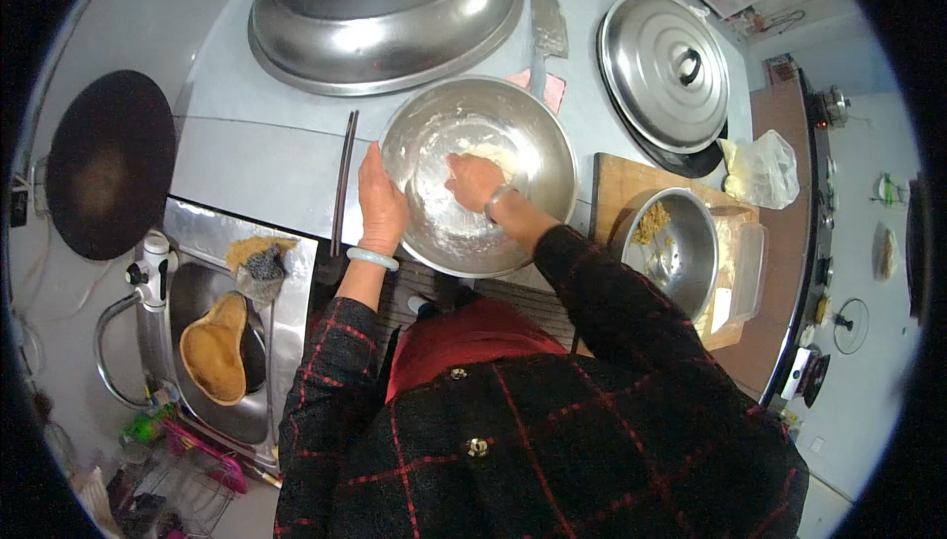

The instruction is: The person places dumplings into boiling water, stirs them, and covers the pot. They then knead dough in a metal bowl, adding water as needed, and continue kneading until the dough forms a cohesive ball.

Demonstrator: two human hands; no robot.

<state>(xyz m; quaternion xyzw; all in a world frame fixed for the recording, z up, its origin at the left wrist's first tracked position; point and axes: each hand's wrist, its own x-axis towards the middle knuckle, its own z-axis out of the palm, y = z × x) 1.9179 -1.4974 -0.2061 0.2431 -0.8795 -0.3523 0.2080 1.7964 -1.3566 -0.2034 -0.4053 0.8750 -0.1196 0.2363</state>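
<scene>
A large stainless steel bowl [544, 132] stands on the tiled counter before me, its inner wall smeared with white flour. Pressed along the bowl's left outer rim is my left hand [382, 195], with its fingers together. My right hand [473, 182] reaches down inside, fingers curled at pale dough [499, 156]; how much of it they grip is hidden. A pair of dark chopsticks [345, 184] lies to the left of my left hand. Beyond the bowl, a metal spatula [549, 32] rests with its handle over a pink cloth [556, 95].
A big domed lid [385, 28] sits behind the bowl, a lidded pan [658, 73] at back right. On a wooden board [610, 176] are a steel bowl with yellowish-brown filling [651, 224] and a plastic container [751, 273]. The sink [200, 287] at left holds a gourd ladle [214, 350].
</scene>
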